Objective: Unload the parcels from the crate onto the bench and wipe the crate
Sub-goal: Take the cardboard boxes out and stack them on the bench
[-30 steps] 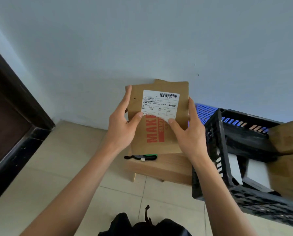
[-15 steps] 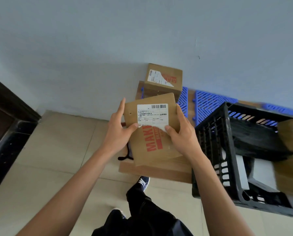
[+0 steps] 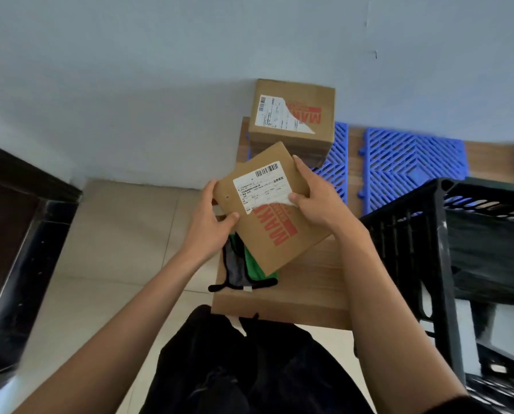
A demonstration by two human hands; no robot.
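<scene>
I hold a flat brown cardboard parcel (image 3: pixel 275 231) with a white label and red lettering, tilted, above the wooden bench (image 3: pixel 306 282). My left hand (image 3: pixel 212 222) grips its left edge. My right hand (image 3: pixel 315 198) grips its right edge, thumb on the label. A second brown parcel (image 3: pixel 291 115) stands at the bench's far end by the wall. The black plastic crate (image 3: pixel 414 243) sits at the right on the bench; its inside is mostly hidden.
A green and grey cloth (image 3: pixel 244 270) with a black strap lies on the bench under the held parcel. Blue plastic grid mats (image 3: pixel 411 162) lie on the bench by the wall. A dark door frame (image 3: pixel 17 234) stands at the left. Beige floor tiles (image 3: pixel 106 234) lie below.
The view tipped down and the parcel moved lower and turned clockwise over the bench. The far parcel and blue mats came into sight.
</scene>
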